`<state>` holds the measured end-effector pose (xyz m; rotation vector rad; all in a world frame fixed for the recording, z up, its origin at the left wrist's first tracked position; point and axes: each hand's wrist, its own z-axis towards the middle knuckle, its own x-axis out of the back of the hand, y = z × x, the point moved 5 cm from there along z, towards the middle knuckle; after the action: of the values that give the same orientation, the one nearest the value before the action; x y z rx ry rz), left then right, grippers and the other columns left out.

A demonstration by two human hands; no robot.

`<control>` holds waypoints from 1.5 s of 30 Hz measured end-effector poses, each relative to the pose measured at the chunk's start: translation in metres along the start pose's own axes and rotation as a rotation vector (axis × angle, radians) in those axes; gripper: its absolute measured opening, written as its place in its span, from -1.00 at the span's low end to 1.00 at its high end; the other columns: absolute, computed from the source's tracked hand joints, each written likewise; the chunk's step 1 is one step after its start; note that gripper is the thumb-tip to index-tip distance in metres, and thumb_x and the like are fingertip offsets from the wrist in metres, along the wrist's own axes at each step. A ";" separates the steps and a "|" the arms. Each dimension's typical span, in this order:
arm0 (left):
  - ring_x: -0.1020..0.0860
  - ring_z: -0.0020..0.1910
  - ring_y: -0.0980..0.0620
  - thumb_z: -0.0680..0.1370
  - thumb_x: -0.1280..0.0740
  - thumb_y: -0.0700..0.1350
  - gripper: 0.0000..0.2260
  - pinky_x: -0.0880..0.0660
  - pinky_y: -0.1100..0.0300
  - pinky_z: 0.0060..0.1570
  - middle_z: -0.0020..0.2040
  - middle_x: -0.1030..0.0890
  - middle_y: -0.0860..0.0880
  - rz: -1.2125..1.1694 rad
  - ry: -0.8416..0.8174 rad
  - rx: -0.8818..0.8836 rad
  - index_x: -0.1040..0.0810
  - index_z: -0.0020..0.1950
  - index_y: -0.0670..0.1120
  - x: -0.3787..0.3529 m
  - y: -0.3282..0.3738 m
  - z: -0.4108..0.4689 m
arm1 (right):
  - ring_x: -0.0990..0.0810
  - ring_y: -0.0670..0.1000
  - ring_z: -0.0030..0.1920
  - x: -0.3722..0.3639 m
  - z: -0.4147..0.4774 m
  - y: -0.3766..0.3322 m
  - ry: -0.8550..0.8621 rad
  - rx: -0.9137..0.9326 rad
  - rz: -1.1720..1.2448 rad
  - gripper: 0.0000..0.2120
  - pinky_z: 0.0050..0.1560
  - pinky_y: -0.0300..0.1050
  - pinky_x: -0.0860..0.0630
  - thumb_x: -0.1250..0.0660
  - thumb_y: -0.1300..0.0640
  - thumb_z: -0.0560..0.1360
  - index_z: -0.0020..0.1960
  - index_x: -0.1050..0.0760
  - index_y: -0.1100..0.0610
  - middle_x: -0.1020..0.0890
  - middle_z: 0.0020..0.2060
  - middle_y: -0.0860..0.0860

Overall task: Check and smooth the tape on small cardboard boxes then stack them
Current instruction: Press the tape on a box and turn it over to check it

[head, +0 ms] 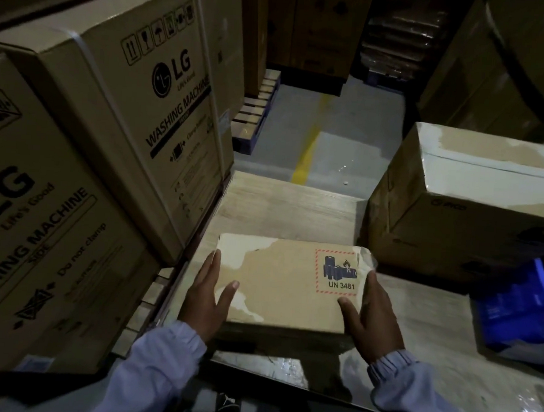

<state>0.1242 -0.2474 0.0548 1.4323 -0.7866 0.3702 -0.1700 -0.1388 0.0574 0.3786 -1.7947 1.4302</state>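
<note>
A small flat cardboard box (285,286) with a red-bordered UN 3481 battery label and patches of clear tape is held just above a large flat taped carton (283,203). My left hand (209,297) grips its left edge, thumb lying on top. My right hand (369,310) grips its right edge, thumb on top below the label. Both wrists wear pale sleeves. The box's underside is hidden.
Tall LG washing machine cartons (117,110) stand close on the left. A larger taped box (455,201) sits at the right, with a blue package (518,316) in front of it. Grey floor with a yellow line (309,150) and pallets lie beyond.
</note>
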 end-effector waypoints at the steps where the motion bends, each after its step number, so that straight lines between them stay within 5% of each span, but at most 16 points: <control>1: -0.15 0.53 0.01 0.57 -0.23 0.10 -0.36 -0.11 0.28 0.40 0.57 -0.13 -0.08 0.032 -0.002 -0.004 -0.12 0.57 -0.14 0.000 0.001 0.000 | -0.41 0.11 0.33 -0.002 0.000 0.000 0.017 -0.007 -0.059 -0.34 0.29 0.15 -0.41 -0.23 -0.24 0.47 0.46 -0.24 0.06 -0.43 0.34 0.09; 6: -0.14 0.53 -0.16 0.58 0.00 0.12 -0.41 -0.14 -0.02 0.47 0.55 -0.15 -0.15 0.423 -0.048 -0.160 -0.25 0.51 -0.19 -0.006 0.012 0.002 | -0.31 0.35 0.39 -0.014 -0.009 -0.034 0.149 0.164 -0.437 -0.41 0.37 0.28 -0.32 -0.42 0.07 0.43 0.38 -0.37 0.29 -0.32 0.40 0.34; 11: 0.04 0.55 -0.06 0.54 0.19 0.36 -0.24 0.15 0.05 0.47 0.56 0.02 -0.09 0.552 -0.225 -0.253 -0.07 0.57 -0.12 -0.013 0.020 0.001 | -0.33 0.16 0.44 -0.060 -0.011 -0.077 -0.082 0.431 -0.458 -0.44 0.44 0.12 -0.27 -0.06 -0.14 0.57 0.43 -0.37 0.18 -0.37 0.44 0.16; 13: -0.15 0.52 -0.13 0.58 0.22 0.32 -0.26 0.04 0.03 0.43 0.54 -0.15 -0.16 0.641 -0.280 -0.229 -0.21 0.53 -0.17 -0.016 0.017 0.002 | -0.34 0.13 0.44 -0.070 -0.010 -0.085 -0.120 0.467 -0.526 -0.46 0.42 0.09 -0.17 -0.01 -0.12 0.59 0.43 -0.39 0.16 -0.39 0.43 0.12; 15: -0.25 0.49 -0.16 0.60 0.25 0.29 -0.27 -0.04 0.02 0.42 0.53 -0.20 -0.18 0.693 -0.247 -0.203 -0.25 0.51 -0.18 -0.014 0.020 0.004 | -0.33 0.11 0.45 -0.073 -0.009 -0.087 -0.128 0.459 -0.566 -0.47 0.40 0.09 -0.14 -0.01 -0.09 0.59 0.44 -0.38 0.15 -0.38 0.44 0.11; 18: 0.15 0.57 -0.07 0.55 0.25 0.30 -0.28 0.21 0.04 0.52 0.56 0.25 -0.10 0.720 -0.254 -0.162 0.14 0.59 -0.10 -0.016 0.025 0.001 | -0.33 0.11 0.45 -0.072 -0.009 -0.087 -0.136 0.461 -0.575 -0.47 0.39 0.09 -0.14 -0.01 -0.08 0.59 0.44 -0.37 0.16 -0.37 0.45 0.11; 23: -0.04 0.51 -0.12 0.62 -0.03 0.23 -0.37 -0.02 -0.02 0.46 0.57 0.01 -0.10 0.765 -0.203 -0.147 0.06 0.58 -0.04 -0.007 0.044 0.015 | -0.42 0.11 0.38 -0.061 0.004 -0.087 -0.210 0.457 -0.524 -0.44 0.37 0.10 -0.36 -0.06 -0.20 0.54 0.40 -0.41 0.09 -0.42 0.41 0.07; 27: 0.23 0.56 -0.04 0.56 0.22 0.25 -0.34 0.29 0.05 0.48 0.54 0.33 -0.01 0.760 -0.234 -0.270 0.24 0.58 -0.03 -0.031 0.045 0.014 | -0.15 0.09 0.52 -0.043 0.018 -0.072 -0.213 0.353 -0.523 -0.27 0.47 0.00 0.01 0.15 -0.33 0.51 0.53 -0.18 0.04 -0.15 0.55 0.05; 30: 0.23 0.56 -0.02 0.52 0.26 0.23 -0.32 0.31 0.06 0.47 0.57 0.28 -0.02 0.776 -0.230 -0.291 0.24 0.58 -0.03 -0.036 0.043 0.014 | -0.06 0.08 0.55 -0.043 0.015 -0.063 -0.183 0.333 -0.577 -0.30 0.47 0.02 0.13 0.22 -0.35 0.54 0.56 -0.08 -0.01 -0.08 0.56 0.03; 35: 0.17 0.56 -0.04 0.62 0.04 0.21 -0.37 0.22 0.03 0.49 0.60 0.16 -0.04 0.753 -0.234 -0.285 0.15 0.59 -0.02 -0.031 0.049 0.021 | 0.09 0.01 0.56 -0.040 0.020 -0.064 -0.229 0.317 -0.557 -0.32 0.44 -0.07 0.26 0.16 -0.32 0.54 0.57 0.04 -0.05 0.06 0.58 -0.03; 38: 0.17 0.56 -0.03 0.62 0.01 0.21 -0.39 0.25 0.02 0.48 0.60 0.15 -0.01 0.736 -0.242 -0.341 0.14 0.59 0.03 -0.029 0.056 0.024 | 0.06 0.00 0.56 -0.023 0.026 -0.053 -0.234 0.253 -0.479 -0.29 0.47 -0.11 0.16 0.11 -0.36 0.54 0.58 0.03 -0.01 0.02 0.57 0.00; 42: 0.10 0.57 0.01 0.56 0.20 0.31 -0.38 0.15 -0.14 0.49 0.60 0.09 0.03 0.731 -0.181 -0.335 0.06 0.59 0.10 -0.031 0.043 0.019 | 0.03 0.02 0.56 -0.007 0.024 -0.021 -0.128 0.209 -0.544 -0.14 0.53 0.03 0.03 0.38 -0.47 0.42 0.57 0.00 -0.06 0.00 0.57 -0.02; 45: 0.03 0.57 0.03 0.57 0.13 0.29 -0.40 0.07 -0.18 0.47 0.60 -0.02 0.05 0.716 -0.135 -0.333 -0.02 0.59 0.12 -0.033 0.038 0.018 | -0.02 0.04 0.55 -0.007 0.022 -0.015 -0.091 0.205 -0.472 -0.24 0.50 0.06 -0.11 0.20 -0.43 0.48 0.56 -0.07 -0.07 -0.05 0.56 -0.04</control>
<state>0.0707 -0.2524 0.0598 0.8341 -1.3997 0.6526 -0.1647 -0.1653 0.0613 0.9205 -1.4963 1.2699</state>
